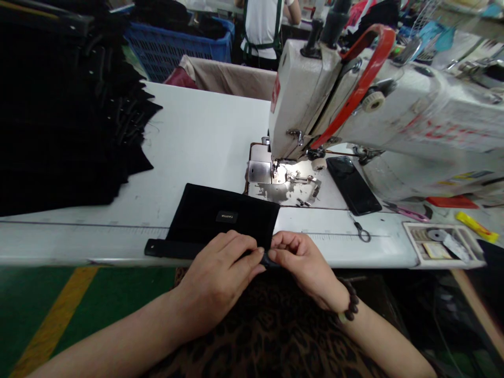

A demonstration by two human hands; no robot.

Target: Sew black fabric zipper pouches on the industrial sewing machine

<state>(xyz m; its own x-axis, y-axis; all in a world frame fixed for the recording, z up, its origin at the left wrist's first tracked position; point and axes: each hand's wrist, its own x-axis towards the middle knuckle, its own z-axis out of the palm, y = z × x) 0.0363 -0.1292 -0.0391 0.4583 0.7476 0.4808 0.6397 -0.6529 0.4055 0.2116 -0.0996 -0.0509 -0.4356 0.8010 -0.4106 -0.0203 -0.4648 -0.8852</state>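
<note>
A black fabric piece (205,215) with a small dark label (227,217) lies at the front edge of the white table (197,136). A narrow black strip (169,248) runs along its near edge. My left hand (220,273) and my right hand (303,262) meet at the strip's right end, fingers curled and pinching it. The right wrist wears a bead bracelet (349,307). Behind the fabric stands a white sewing machine (354,105) with its needle plate (283,184) lit.
A stack of black fabric pieces (66,115) fills the left of the table. A black phone (353,185), small snips (360,230), pink scissors (407,212) and a tray of parts (443,244) lie right. A blue basket (177,44) and a person in white (262,26) are behind.
</note>
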